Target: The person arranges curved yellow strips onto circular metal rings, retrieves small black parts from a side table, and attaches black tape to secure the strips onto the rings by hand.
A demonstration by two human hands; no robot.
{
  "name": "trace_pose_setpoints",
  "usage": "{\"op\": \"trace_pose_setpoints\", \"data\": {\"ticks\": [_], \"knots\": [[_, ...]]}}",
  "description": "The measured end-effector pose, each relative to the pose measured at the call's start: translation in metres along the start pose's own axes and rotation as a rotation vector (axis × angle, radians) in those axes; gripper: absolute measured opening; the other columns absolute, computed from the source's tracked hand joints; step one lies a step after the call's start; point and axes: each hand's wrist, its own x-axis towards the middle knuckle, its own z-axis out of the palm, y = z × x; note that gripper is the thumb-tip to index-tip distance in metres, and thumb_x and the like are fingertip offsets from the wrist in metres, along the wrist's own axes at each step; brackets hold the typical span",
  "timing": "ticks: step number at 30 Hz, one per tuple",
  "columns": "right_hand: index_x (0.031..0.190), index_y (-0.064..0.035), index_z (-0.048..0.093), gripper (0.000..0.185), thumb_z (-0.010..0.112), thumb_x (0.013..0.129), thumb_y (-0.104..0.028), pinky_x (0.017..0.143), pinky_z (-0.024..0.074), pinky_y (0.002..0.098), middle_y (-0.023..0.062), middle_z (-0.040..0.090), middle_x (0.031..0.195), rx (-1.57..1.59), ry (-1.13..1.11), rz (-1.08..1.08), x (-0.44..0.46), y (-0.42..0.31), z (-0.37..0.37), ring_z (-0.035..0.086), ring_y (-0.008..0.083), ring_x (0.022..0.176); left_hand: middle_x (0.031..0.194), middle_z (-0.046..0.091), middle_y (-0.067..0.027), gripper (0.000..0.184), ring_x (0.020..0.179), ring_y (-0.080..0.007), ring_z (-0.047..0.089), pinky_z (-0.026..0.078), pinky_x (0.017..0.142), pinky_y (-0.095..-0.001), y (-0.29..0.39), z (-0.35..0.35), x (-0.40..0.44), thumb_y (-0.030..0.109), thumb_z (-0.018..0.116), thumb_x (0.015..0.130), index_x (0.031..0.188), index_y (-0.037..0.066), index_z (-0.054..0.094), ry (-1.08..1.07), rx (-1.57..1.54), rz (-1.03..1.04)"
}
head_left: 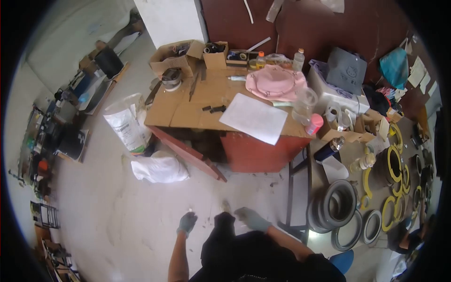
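From my remote seat I see both gloved hands low over the floor (112, 211), away from the bench (176, 110). The right hand (253, 219) has its fingers loosely spread and nothing in them; the left hand (187, 223) looks bent, and I cannot tell whether its grip is spread or pressed together. Nearest the left is a white sack (159, 168), on the floor below the bench's front left corner; nearest the right, a dark ring stack (334, 204) on the side bench (318, 178).

I'd judge it best to keep the wrists loose and elbows in while standing here. A red panel (188, 152) slants out below the front edge, and a white sheet (255, 117) overhangs it. The floor leftward gives the widest room.
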Motion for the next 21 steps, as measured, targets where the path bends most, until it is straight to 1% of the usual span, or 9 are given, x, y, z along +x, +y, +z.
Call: {"op": "trace_pose_setpoints", "data": {"ticks": [2,3,7,9,12,14,17,20,21], "knots": [[0.115,-0.0013,0.065,0.028,0.05,0.099,-0.018,0.089,0.0496,0.0403,0.0187,0.066,0.114,-0.089,0.146,0.151,0.026,-0.007,-0.02,0.064,0.0334,0.102,0.111,0.07,-0.018,0.041,0.103,-0.0315,0.067,0.051,0.09,-0.037,0.039,-0.014,0.059,0.03,0.063,0.091,0.122,0.001,0.064,-0.041,-0.022,0.208],[0.115,-0.0005,0.065,0.027,0.05,0.098,-0.017,0.086,0.0506,0.0394,0.0189,0.066,0.112,-0.137,0.214,0.104,0.038,-0.018,-0.034,0.065,0.0313,0.098,0.1,0.073,-0.0128,0.036,0.085,-0.0184,0.067,0.053,0.079,-0.0315,0.067,-0.02,0.084,0.024,0.064,0.092,0.119,0.001,0.065,-0.055,-0.075,0.279],[0.116,0.0011,0.064,0.025,0.052,0.099,-0.013,0.072,0.0523,0.0347,0.0173,0.067,0.098,-0.046,0.481,0.132,0.104,-0.059,-0.083,0.067,0.0215,0.079,0.102,0.072,-0.0126,0.036,0.086,-0.0182,0.068,0.053,0.079,-0.0312,0.226,-0.082,0.134,0.021,0.063,0.093,0.122,0.0,0.062,-0.15,-0.068,0.624],[0.115,0.0014,0.064,0.025,0.053,0.099,-0.014,0.068,0.0514,0.033,0.0162,0.067,0.094,0.044,0.586,0.174,0.135,-0.077,-0.1,0.066,0.0189,0.074,0.111,0.07,-0.019,0.035,0.101,-0.0305,0.068,0.052,0.089,-0.0374,0.285,-0.103,0.166,0.018,0.063,0.091,0.123,0.002,0.064,-0.147,-0.168,0.752],[0.114,0.0013,0.064,0.024,0.054,0.099,-0.014,0.063,0.0492,0.0304,0.0148,0.067,0.091,0.129,0.68,0.161,0.181,-0.098,-0.129,0.063,0.0152,0.07,0.11,0.07,-0.0183,0.031,0.099,-0.0293,0.068,0.052,0.087,-0.0367,0.353,-0.128,0.231,0.016,0.063,0.091,0.119,0.003,0.065,-0.098,-0.047,0.928],[0.113,0.0007,0.065,0.022,0.055,0.099,-0.013,0.061,0.0477,0.0292,0.0143,0.067,0.09,0.117,0.7,0.161,0.216,-0.105,-0.151,0.062,0.0133,0.07,0.105,0.07,-0.0107,0.032,0.093,-0.0155,0.065,0.052,0.081,-0.0304,0.398,-0.148,0.265,0.012,0.063,0.093,0.124,0.001,0.062,-0.165,-0.111,0.88],[0.108,-0.0002,0.067,0.019,0.059,0.096,-0.013,0.062,0.0473,0.033,0.0148,0.067,0.091,0.021,0.818,-0.042,0.288,-0.117,-0.208,0.06,0.0178,0.068,0.112,0.068,-0.0203,0.037,0.103,-0.0348,0.066,0.052,0.09,-0.0393,0.457,-0.176,0.3,0.017,0.065,0.09,0.125,0.007,0.062,-0.209,-0.237,0.647],[0.101,-0.0001,0.069,0.019,0.064,0.092,-0.016,0.065,0.0494,0.0383,0.0173,0.068,0.096,-0.096,0.901,-0.06,0.374,-0.111,-0.286,0.065,0.0291,0.073,0.11,0.067,-0.0204,0.04,0.099,-0.0365,0.066,0.051,0.09,-0.0404,0.495,-0.194,0.373,0.016,0.066,0.088,0.127,0.007,0.06,0.159,0.076,0.967],[0.101,-0.0015,0.068,0.02,0.064,0.091,-0.018,0.068,0.0506,0.0404,0.0172,0.067,0.096,-0.2,0.931,-0.053,0.407,-0.108,-0.316,0.066,0.0324,0.077,0.111,0.066,-0.0202,0.04,0.099,-0.0362,0.066,0.051,0.09,-0.0404,0.515,-0.203,0.388,0.016,0.066,0.088,0.126,0.007,0.06,0.193,0.122,0.94]]}}
